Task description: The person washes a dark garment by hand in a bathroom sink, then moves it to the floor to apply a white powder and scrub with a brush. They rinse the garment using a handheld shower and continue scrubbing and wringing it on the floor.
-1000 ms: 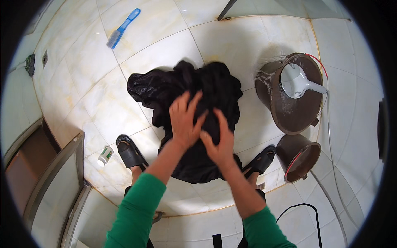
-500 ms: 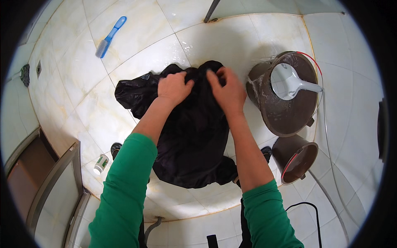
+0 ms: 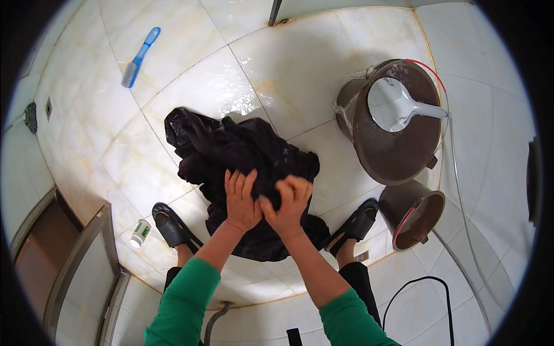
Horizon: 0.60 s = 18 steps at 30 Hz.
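Observation:
A bunched black garment (image 3: 254, 144), wet-looking and shiny in places, lies on the tiled floor between my feet. My left hand (image 3: 242, 202) rests palm down on its near half, with the fingers stretched forward over the cloth. Beside it, my right hand (image 3: 288, 205) has its fingers curled into the fabric, fingertips hidden and slightly blurred. The right thumb reaches toward the left hand, close to it. What kind of garment it is cannot be made out from the folds.
A blue scrub brush (image 3: 140, 57) lies at the far left. On the right, a large brown bucket (image 3: 392, 155) holds a white dipper (image 3: 392, 106); a smaller brown bucket (image 3: 404, 207) lies tipped nearby. A white bottle (image 3: 139, 233) is near my left sandal (image 3: 173, 226). A metal-framed door (image 3: 78, 265) stands at left.
Both hands have come back toward me and closer together, from the garment's far edge to its near half. The cloth's far right part has been drawn nearer, baring floor tiles.

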Available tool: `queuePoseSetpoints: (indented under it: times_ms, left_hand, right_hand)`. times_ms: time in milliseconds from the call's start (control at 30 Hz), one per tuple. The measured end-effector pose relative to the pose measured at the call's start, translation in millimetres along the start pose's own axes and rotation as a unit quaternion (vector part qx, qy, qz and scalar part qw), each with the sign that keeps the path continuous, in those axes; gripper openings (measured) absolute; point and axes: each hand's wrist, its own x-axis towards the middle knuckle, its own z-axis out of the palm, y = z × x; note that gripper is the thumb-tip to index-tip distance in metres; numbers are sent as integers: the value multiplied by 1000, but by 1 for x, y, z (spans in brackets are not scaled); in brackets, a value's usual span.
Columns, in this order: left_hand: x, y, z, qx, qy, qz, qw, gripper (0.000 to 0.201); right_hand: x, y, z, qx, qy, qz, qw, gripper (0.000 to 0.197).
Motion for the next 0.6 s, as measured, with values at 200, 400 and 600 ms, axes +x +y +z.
queuePoseSetpoints:
  times_ms: [200, 400, 600]
  left_hand:
    - [51, -49, 54, 112, -36, 40, 992, 43]
    - [201, -44, 58, 152, -178, -116, 965, 43]
    - [242, -87, 25, 259, -34, -85, 961, 81]
  right_hand:
    - [42, 82, 72, -78, 25, -17, 996, 22]
    - [190, 100, 85, -171, -100, 131, 971, 26]
    - [240, 106, 74, -123, -86, 338, 929, 74]
